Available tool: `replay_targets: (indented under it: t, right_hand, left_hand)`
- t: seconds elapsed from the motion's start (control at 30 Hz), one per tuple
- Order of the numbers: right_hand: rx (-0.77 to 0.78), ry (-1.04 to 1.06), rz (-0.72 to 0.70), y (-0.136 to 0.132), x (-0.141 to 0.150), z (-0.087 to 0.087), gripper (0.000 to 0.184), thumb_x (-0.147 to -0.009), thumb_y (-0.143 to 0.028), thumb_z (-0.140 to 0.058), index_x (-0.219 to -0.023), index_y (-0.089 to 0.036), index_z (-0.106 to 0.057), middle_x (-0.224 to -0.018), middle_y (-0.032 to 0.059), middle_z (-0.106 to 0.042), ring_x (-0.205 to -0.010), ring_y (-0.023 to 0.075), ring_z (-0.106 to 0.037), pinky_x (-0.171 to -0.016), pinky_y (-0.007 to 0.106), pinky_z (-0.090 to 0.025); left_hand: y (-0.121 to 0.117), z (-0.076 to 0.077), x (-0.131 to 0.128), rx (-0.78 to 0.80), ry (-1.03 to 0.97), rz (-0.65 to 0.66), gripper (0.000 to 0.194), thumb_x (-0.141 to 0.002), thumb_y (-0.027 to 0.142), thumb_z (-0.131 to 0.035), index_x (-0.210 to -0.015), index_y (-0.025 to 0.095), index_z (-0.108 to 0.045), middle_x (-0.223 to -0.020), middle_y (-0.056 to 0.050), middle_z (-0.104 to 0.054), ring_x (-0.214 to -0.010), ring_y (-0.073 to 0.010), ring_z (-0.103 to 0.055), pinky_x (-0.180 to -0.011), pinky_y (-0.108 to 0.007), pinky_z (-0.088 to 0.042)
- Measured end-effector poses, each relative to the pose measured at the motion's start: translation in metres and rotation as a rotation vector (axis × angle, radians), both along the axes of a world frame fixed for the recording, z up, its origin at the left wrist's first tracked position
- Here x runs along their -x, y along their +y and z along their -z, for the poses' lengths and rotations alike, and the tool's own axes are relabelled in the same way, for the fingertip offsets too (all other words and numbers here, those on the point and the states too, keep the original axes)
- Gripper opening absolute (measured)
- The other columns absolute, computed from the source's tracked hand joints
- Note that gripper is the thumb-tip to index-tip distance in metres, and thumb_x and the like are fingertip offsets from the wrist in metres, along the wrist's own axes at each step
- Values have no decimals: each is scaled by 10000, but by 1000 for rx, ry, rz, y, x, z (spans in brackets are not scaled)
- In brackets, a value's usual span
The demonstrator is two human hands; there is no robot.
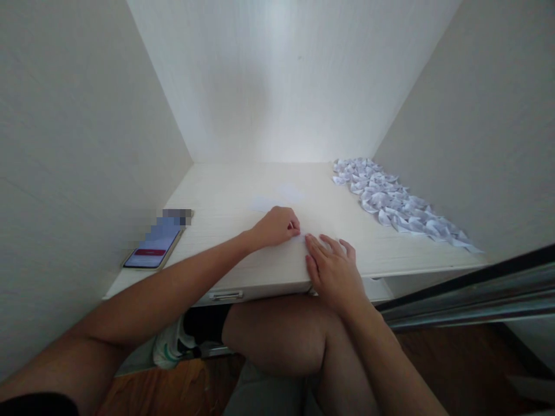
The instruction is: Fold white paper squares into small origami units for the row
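Observation:
My left hand (280, 225) has its fingers curled in a pinch at one end of a small white piece of paper (302, 237) on the desktop. My right hand (336, 263) lies palm down near the desk's front edge, fingers stretched and slightly apart, the index fingertip against the paper's other end. Most of that piece is hidden by the fingers. Just beyond my left hand, a couple of flat white paper pieces (264, 204) rest on the desk, hard to tell from its pale surface.
Many folded white paper pieces (390, 199) lie in rows along the right wall of the pale desk (217, 202). A phone (151, 242) with its screen lit lies at the left. A drawer handle (226, 296) is below the front edge. Walls enclose three sides.

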State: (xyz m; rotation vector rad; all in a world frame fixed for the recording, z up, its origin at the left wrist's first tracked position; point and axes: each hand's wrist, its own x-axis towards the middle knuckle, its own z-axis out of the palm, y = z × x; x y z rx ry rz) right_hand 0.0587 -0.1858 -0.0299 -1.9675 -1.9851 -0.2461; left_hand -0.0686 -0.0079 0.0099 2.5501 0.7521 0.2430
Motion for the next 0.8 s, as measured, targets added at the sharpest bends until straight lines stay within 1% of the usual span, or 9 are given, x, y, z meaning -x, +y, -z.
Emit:
replay_targets:
  t: [0.1,0.2,0.27,0.37,0.5,0.6,0.7,0.8]
  right_hand:
    - [-22,-5,-2,0,-1,2,447,-1044,-243,-448,-1462,-189,-598,-1475,119,-655,-1383,358,-545,-1158,613,-312]
    - [-26,-11,-8,1,-1,1,438,-1042,-242,-453,-1443,-191,-620,-1478,118,-652,-1382,360,-551,-1152,622,-327]
    - [-15,-8,-2,1,-1,0,437,-1045,-242,-450,-1443,-193,-624,-1487,114,-644,-1389,365,-548,-1151,639,-336]
    - [11,-11,6,1,1,-2,445,-1053,-248,-435,-1458,-202,-613,-1515,101,-620,-1421,376,-524,-1157,666,-339]
    - [26,-30,29,1,3,-4,443,-1052,-261,-437,-1451,-192,-617,-1560,118,-575,-1443,382,-506,-1158,656,-353]
    - [28,-26,40,2,2,-4,440,-1055,-268,-430,-1444,-200,-621,-1568,123,-567,-1439,378,-509,-1154,638,-360]
    - [11,3,40,3,0,0,460,-1057,-261,-412,-1472,-170,-589,-1553,137,-582,-1438,370,-509,-1157,607,-360]
    - [-14,52,56,5,0,3,496,-1038,-247,-439,-1505,-110,-534,-1487,191,-631,-1424,358,-523,-1168,564,-350]
  left_hand:
    - [5,-12,-6,51,98,-16,166,-837,180,-727,-961,151,-833,-953,-78,-822,-878,-203,-756,-830,-287,-560]
    - [10,-23,-14,73,167,-15,200,-753,187,-816,-950,157,-826,-962,-63,-824,-883,-196,-756,-805,-256,-554]
    - [10,-29,-18,98,216,-18,249,-699,196,-862,-941,155,-818,-940,-56,-823,-841,-187,-752,-762,-238,-548]
    - [8,-36,-22,149,281,-28,264,-690,215,-873,-933,139,-803,-873,-59,-816,-744,-165,-733,-688,-221,-535]
    - [2,-37,-20,187,346,-39,203,-731,282,-841,-860,131,-796,-771,-68,-789,-660,-161,-693,-656,-238,-521]
    - [0,-35,-20,179,367,-45,200,-713,322,-841,-757,137,-780,-722,-77,-767,-684,-186,-673,-683,-270,-506]
    - [0,-32,-21,185,331,-57,196,-678,312,-848,-652,153,-736,-673,-59,-738,-725,-196,-658,-707,-278,-485]
    - [0,-28,-20,244,227,-81,224,-654,250,-845,-553,164,-664,-522,-9,-634,-618,-166,-600,-651,-270,-458]
